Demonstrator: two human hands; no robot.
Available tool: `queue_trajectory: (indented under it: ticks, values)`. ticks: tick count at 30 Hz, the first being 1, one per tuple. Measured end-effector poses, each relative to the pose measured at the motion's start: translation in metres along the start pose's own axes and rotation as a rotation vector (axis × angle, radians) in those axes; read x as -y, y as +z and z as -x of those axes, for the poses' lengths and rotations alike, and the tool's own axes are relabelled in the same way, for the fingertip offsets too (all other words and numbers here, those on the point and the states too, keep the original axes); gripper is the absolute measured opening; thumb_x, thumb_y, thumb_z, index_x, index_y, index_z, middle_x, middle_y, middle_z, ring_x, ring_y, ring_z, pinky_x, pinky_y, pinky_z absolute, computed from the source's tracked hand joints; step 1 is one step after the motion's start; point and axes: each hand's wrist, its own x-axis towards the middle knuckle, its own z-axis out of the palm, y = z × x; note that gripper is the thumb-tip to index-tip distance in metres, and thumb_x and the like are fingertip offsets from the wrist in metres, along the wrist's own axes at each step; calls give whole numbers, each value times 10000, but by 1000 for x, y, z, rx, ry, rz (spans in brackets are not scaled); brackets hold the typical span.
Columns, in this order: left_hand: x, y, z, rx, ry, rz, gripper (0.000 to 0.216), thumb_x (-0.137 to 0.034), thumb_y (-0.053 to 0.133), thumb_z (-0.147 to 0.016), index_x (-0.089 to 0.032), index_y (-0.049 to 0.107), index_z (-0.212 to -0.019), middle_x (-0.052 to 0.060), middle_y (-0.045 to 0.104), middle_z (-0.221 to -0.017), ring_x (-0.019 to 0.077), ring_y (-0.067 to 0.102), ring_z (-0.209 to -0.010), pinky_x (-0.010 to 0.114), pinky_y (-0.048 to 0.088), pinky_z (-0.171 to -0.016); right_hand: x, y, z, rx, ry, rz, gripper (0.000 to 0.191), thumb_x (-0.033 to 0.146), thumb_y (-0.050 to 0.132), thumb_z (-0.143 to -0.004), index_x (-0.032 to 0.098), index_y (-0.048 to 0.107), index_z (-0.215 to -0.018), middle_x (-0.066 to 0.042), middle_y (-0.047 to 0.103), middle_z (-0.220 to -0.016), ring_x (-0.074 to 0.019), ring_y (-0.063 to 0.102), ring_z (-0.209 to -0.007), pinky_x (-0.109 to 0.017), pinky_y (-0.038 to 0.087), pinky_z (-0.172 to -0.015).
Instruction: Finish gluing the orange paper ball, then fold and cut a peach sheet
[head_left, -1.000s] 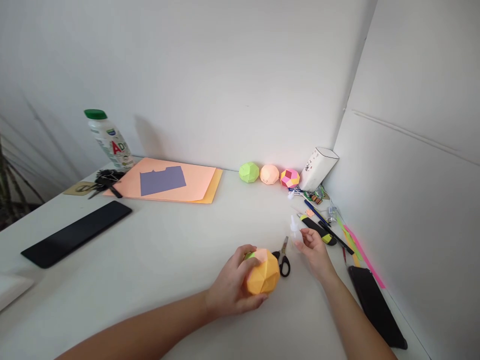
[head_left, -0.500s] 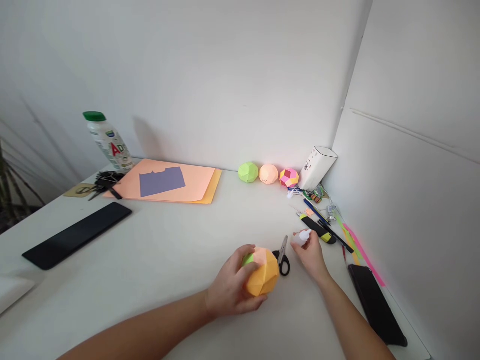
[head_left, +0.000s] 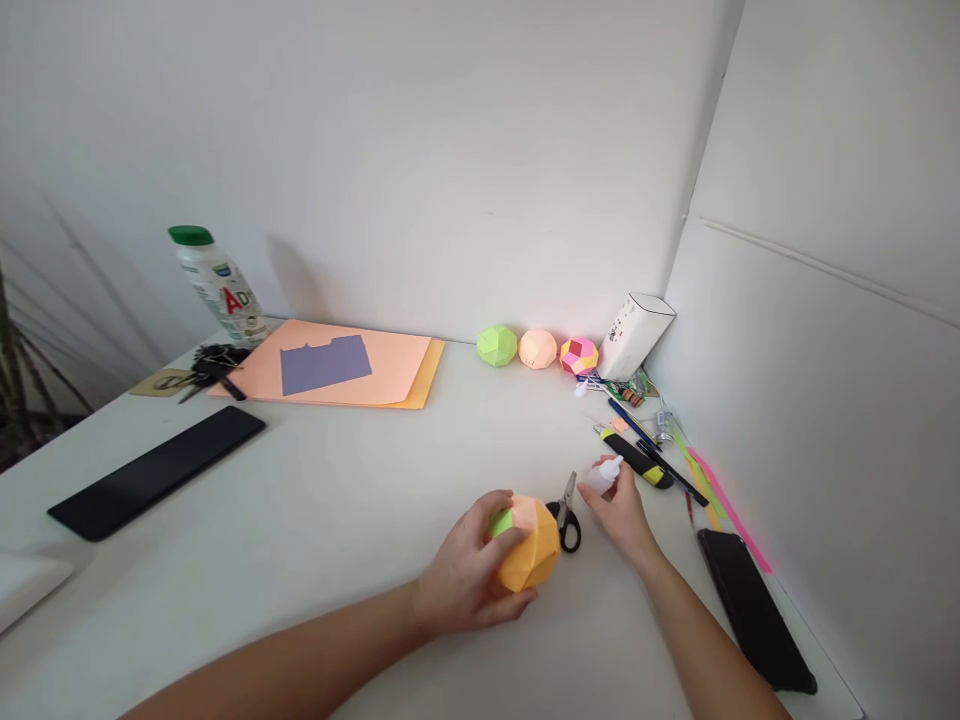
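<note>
Orange faceted paper ball (head_left: 529, 545) rests on my white worktop (head_left: 337, 500), left hand (head_left: 461, 580) curled around it. My right hand (head_left: 622, 515) pinches the small clear plastic bottle (head_left: 604, 474) — upright a second ago, tipped flat now — beside black-handled scissors (head_left: 568, 515).

White table (head_left: 337, 500) bore scissors (head_left: 566, 515) between hands; black phone (head_left: 754, 610) right of right hand (head_left: 622, 515); dark slab (head_left: 157, 470) far left of left hand (head_left: 461, 580).
</note>
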Motion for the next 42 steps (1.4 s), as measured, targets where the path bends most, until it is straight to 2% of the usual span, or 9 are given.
queue_trajectory:
  ticks: [7, 13, 15, 19, 21, 25, 34, 38, 42]
  values:
    - [-2, -2, -1, 8, 12, -24, 612, -381, 655, -767, -276, 358, -1291, 125, 321, -1286, 302, 434, -1165, 467, 489, -889, -6, 1, 1, -11, -31, 80, 575, 452, 677, -699, 211, 442, -1165, -113, 554, -1175, -260, 583, -1049, -437, 483, -918]
    - [-2, -1, -2, -1, -5, -36, 594, -414, 631, -782, -274, 349, -1286, 133, 334, -1279, 302, 453, -1144, 464, 495, -870, 1, -3, 1, -109, -130, 128, 586, 361, 639, -697, 206, 421, -1218, -134, 488, -1256, -285, 520, -1137, -505, 430, -982]
    - [-2, -1, -1, 4, -22, -27, 608, -411, 627, -783, -286, 326, -1296, 131, 329, -1273, 301, 453, -1138, 464, 496, -863, 12, -5, 6, -218, -263, 198, 580, 301, 614, -710, 182, 411, -1240, -159, 456, -1281, -316, 459, -1200, -558, 383, -1009]
    - [1, 1, 0, -14, -16, 17, 630, -399, 618, -783, -279, 299, -1313, 140, 323, -1270, 319, 451, -1142, 478, 494, -860, 40, -5, 26, -449, -748, 333, 464, 175, 567, -775, 172, 448, -1224, -159, 509, -1195, -320, 488, -1164, -574, 426, -955]
    - [3, 2, 1, -19, -17, 37, 633, -396, 625, -778, -273, 304, -1309, 142, 322, -1273, 329, 445, -1155, 485, 488, -869, 51, -2, 36, -411, -878, 314, 418, 135, 564, -785, 180, 475, -1191, -143, 534, -1132, -305, 532, -1101, -550, 470, -909]
    - [6, 5, 3, -32, -30, 57, 664, -383, 638, -773, -276, 293, -1329, 145, 315, -1296, 339, 410, -1202, 503, 466, -902, 60, 6, 47, -285, -1002, 328, 358, 95, 565, -791, 197, 504, -1129, -113, 552, -1039, -299, 551, -1066, -535, 506, -859]
    - [4, 6, 4, -78, -80, 119, 692, -376, 635, -786, -236, 257, -1348, 173, 346, -1261, 342, 415, -1197, 529, 460, -899, 60, 12, 52, -70, -1057, 292, 324, 86, 538, -788, 180, 519, -1098, -107, 561, -967, -258, 555, -943, -461, 531, -773]
    - [5, 5, 3, -64, -55, 162, 691, -391, 618, -800, -229, 251, -1364, 185, 361, -1270, 352, 411, -1211, 543, 453, -908, 58, 13, 53, 82, -1054, 269, 362, 190, 541, -818, 179, 489, -1175, -144, 543, -1115, -322, 498, -1129, -558, 452, -929]
    - [5, 2, 1, 20, -27, 298, 681, -440, 583, -814, -228, 256, -1372, 184, 355, -1296, 350, 398, -1232, 551, 440, -939, 51, 13, 56, 359, -857, 133, 532, 421, 519, -883, 214, 360, -1346, -167, 387, -1392, -344, 347, -1329, -556, 364, -1046]
